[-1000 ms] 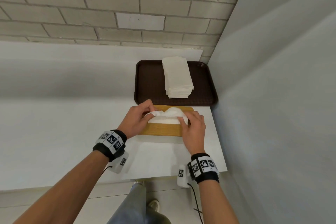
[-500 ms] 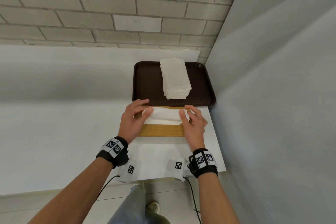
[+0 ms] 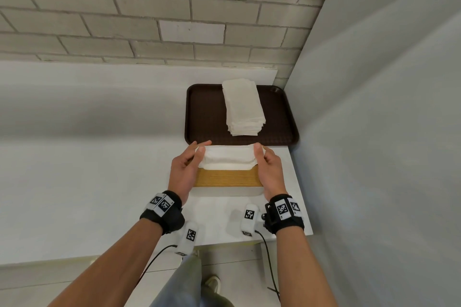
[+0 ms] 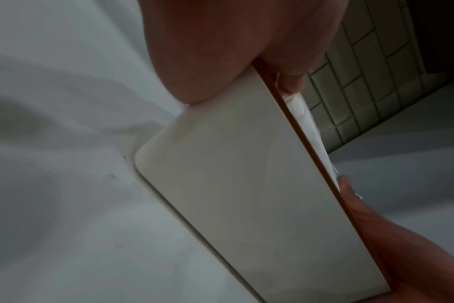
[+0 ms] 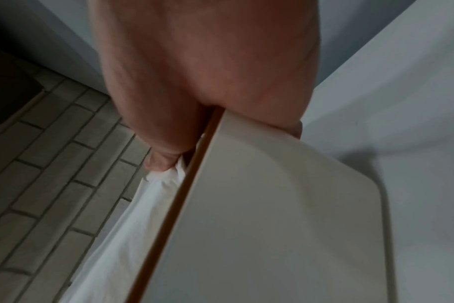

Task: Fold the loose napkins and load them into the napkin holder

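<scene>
Counter right corner: we pinch the napkin (image 3: 228, 158) ends with left hand (image 3: 185, 169) and right hand (image 3: 270, 169), aligning it over the holder (image 3: 228, 178) slot.

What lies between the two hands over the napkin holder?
In the head view, a folded white napkin spans from left hand to right hand, above the napkin holder.

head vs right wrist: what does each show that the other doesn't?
Head only: brown tray with the napkin stack, left hand, the holder's wooden top. Right wrist only: the holder's pale side wall close up, thumb tip pressing into the napkin's end. Both: right hand, folded napkin, napkin holder, brick wall.
</scene>
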